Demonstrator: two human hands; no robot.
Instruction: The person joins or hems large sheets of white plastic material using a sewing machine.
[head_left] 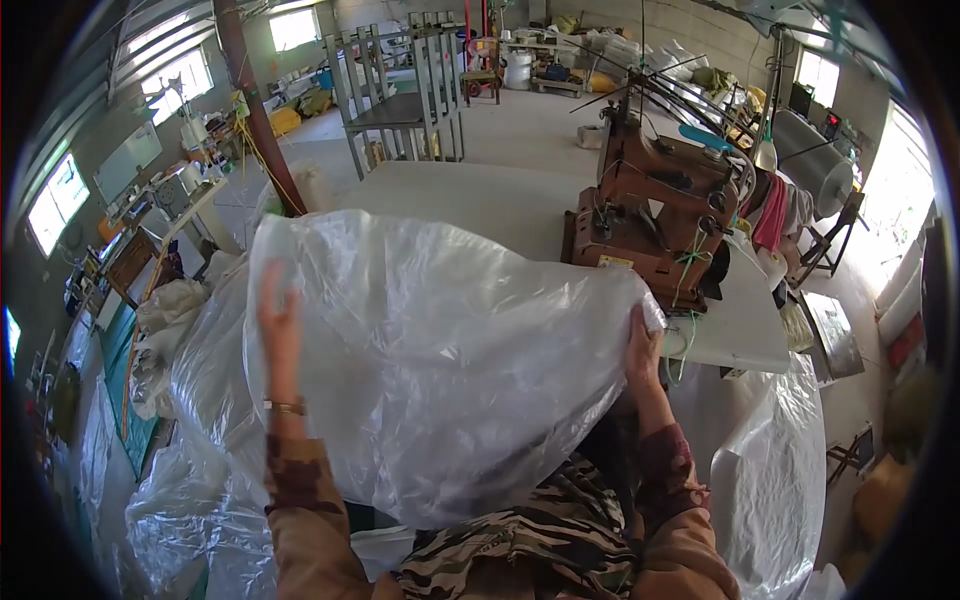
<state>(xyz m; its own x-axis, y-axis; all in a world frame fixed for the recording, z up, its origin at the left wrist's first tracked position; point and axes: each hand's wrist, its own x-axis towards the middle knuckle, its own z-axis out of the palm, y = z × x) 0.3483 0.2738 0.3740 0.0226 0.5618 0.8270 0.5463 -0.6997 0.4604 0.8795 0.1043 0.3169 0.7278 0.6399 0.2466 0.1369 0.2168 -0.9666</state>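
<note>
1. Brown sleeves (pixel 310 540) come up from the bottom of the frame, on both sides of a stripy lap (pixel 520 540).
2. One big, shiny, cloudy plastic sheet (pixel 430 350) fills the middle of the frame. It puffs up and has lots of wrinkles.
3. Right of the middle, the right hand (pixel 645 350) pinches the sheet's right end, with the thumb on the near side.
4. Left of the middle, the left hand (pixel 280 330) is blurry. Its fingers point up and look spread, not curled. I can't tell if it touches the sheet.
5. To me, this looks like the spreading step. The next move, I think, calls for the left hand to catch the plastic while the right one holds tight, so nothing slips.
6. Past the sheet is a white table (pixel 460 195). On it, right of the middle, sits a brown machine (pixel 650 215) with green thread (pixel 692 257).
7. Far back, near the top, stands a grey metal frame (pixel 405 108).
</note>
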